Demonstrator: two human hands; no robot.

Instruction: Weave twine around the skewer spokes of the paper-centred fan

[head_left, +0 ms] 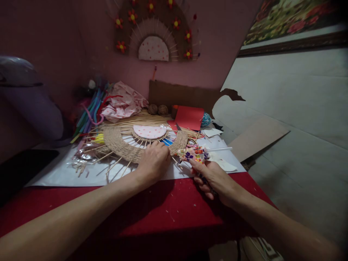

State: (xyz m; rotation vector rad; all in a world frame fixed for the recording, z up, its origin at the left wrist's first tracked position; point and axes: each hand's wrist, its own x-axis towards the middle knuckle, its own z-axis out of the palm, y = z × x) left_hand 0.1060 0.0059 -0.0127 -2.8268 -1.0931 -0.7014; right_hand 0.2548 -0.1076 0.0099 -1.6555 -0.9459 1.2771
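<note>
Place: home craft corner.
Wall, 12 o'clock: finished stick-and-flower decoration (153, 32).
Table, 10 o'clock: pipe cleaners (89, 112).
Wall, 2 o'clock: framed painting (293, 21).

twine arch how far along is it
Done: the twine arch looks fully wound, with the pink dotted half-disc in the middle. In hand: left hand presses its rim; right hand holds a flower-patterned tool. Left, probably: flowers like the wall piece has.
</note>
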